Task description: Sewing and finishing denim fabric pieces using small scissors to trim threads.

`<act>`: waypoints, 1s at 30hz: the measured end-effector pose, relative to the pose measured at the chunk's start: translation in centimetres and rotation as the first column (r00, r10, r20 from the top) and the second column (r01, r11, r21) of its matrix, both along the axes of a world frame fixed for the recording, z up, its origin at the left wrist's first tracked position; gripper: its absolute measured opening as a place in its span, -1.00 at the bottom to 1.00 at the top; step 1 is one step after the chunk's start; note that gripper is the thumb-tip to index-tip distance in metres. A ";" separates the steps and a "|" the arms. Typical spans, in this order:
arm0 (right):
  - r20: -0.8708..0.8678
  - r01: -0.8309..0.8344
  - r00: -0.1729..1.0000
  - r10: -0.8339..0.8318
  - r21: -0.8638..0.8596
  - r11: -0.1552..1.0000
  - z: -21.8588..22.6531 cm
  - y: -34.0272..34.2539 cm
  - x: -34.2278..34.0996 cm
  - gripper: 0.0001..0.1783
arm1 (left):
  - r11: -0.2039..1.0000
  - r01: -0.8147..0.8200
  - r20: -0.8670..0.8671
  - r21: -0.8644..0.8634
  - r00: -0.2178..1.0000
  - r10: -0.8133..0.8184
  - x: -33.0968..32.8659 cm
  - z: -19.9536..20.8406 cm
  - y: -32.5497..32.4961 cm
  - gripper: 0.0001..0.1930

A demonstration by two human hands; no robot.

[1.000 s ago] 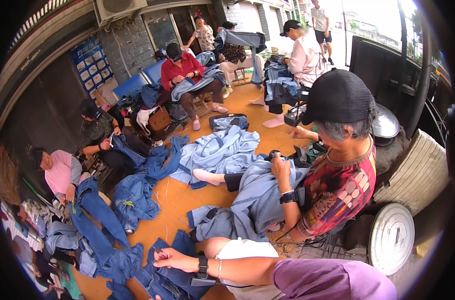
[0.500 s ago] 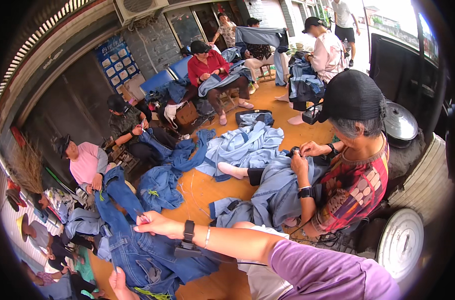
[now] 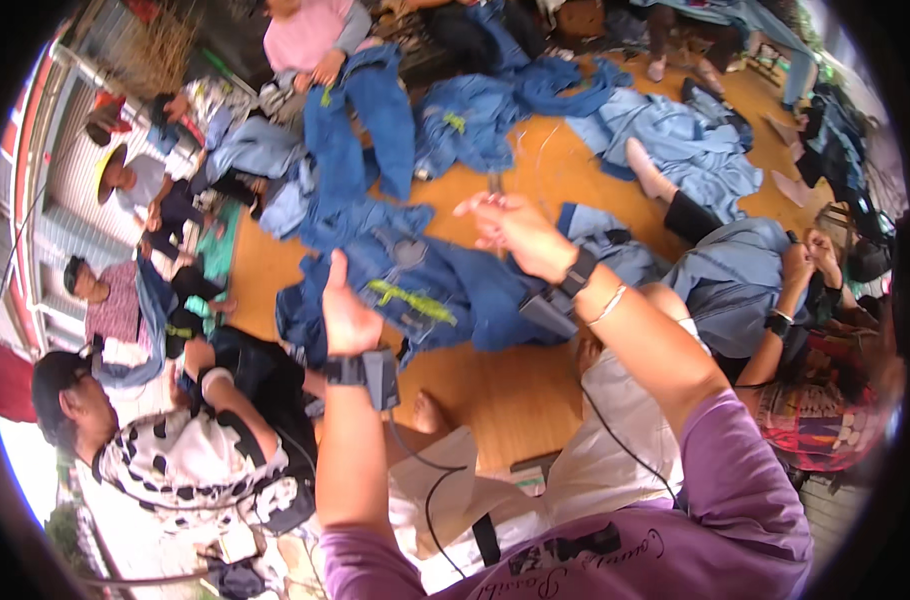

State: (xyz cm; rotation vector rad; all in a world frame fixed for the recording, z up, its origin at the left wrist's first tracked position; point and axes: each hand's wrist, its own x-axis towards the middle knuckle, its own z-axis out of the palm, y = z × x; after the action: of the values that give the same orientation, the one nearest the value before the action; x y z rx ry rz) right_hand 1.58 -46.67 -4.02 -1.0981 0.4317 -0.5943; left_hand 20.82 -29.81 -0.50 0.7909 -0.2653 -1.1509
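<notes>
Dark blue jeans [image 3: 465, 290] with a bright yellow-green strip [image 3: 415, 300] lie spread before my knees. At their left edge is my left hand [image 3: 352, 312], its thumb raised and its other fingers mostly hidden, so its grip is unclear. Above the far side of the jeans hovers my right hand [image 3: 520, 232], fingers bent together and smeared by motion. A small dark thing [image 3: 495, 184] shows at its fingertips, too blurred to name. Both wrists carry dark strapped devices with cables.
Lighter blue denim garments [image 3: 675, 140] lie heaped on the orange-brown floor [image 3: 515, 400]. A person in a spotted top [image 3: 195, 450] sits close at my left. Another in a patterned red top [image 3: 825, 415] works denim at my right. Across from me, a person in pink [image 3: 310, 40] holds jeans.
The view has swung down and left, bringing my lap and both forearms in. My left hand now shows beside the jeans. My right hand has shifted to the jeans' far side.
</notes>
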 end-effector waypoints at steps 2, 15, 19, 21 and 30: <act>-0.039 0.002 0.999 -0.003 -0.022 1.000 -0.6 -0.1 -0.1 -0.72 | 0.997 0.041 -0.047 -0.065 0.998 -0.044 0.8 -2.2 -0.1 -0.51; -0.304 -0.111 0.953 0.014 -0.302 0.947 -1.6 -0.6 2.7 -0.73 | 0.978 0.024 -0.239 -0.209 0.968 -0.075 2.7 -4.6 -2.3 -0.48; -0.216 0.046 0.972 -0.095 -0.222 0.974 -3.2 -1.3 3.1 -0.73 | 0.978 -0.001 -0.202 -0.209 0.978 -0.042 2.6 -4.1 -1.8 -0.49; -0.193 0.089 0.973 -0.127 -0.196 0.977 -4.3 -1.5 3.5 -0.73 | 0.976 -0.033 -0.205 -0.215 0.979 -0.012 2.6 -3.9 -1.8 -0.50; -0.345 0.091 0.896 -0.281 -0.477 0.874 -8.0 -0.5 4.4 -0.54 | 0.971 -0.085 -0.206 -0.222 0.978 0.038 3.0 -2.3 -0.6 -0.47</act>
State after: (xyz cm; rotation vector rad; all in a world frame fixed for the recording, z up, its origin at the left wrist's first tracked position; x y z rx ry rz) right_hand 5.96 -47.22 -12.07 -1.6537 0.7986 -0.6592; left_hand 23.83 -30.44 -2.85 0.4712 -0.1996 -1.1088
